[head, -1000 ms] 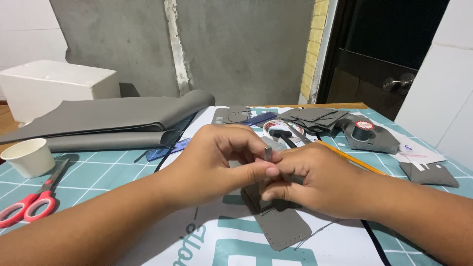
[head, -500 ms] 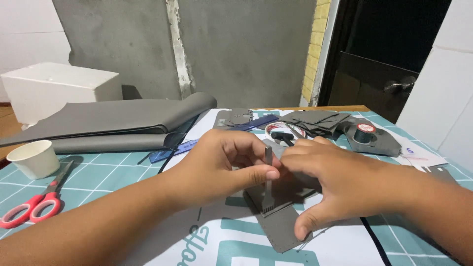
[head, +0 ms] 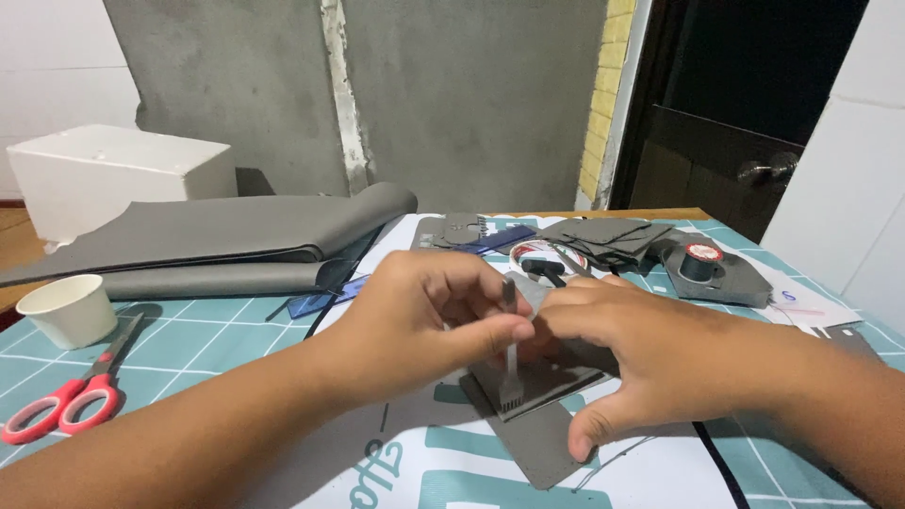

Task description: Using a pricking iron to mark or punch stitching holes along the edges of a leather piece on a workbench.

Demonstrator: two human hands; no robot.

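Head view, the only one: my left hand (head: 424, 325) pinches a slim metal pricking chisel (head: 510, 353) between thumb and fingers, closed tight on its shaft, and the tool stands upright with its toothed end on a small folded grey leather piece (head: 542, 386). My right hand (head: 641, 368) lies over that piece, fingers bent and thumb pressed down on a flat grey leather strip (head: 533, 448) beneath it; its grip pins rather than clasps. Half a second ago the chisel was raised higher between my hands, and now its teeth meet the leather.

Both pieces lie on the surface, on a white sheet with large teal lettering (head: 443, 471) spread over the teal cutting mat (head: 203, 344). At left sit red-handled scissors (head: 61, 410) and a white paper cup (head: 71, 309); behind them, rolled grey leather (head: 217, 236) and a white box (head: 118, 174). At right, a spool with a red-and-white round label (head: 702, 264).
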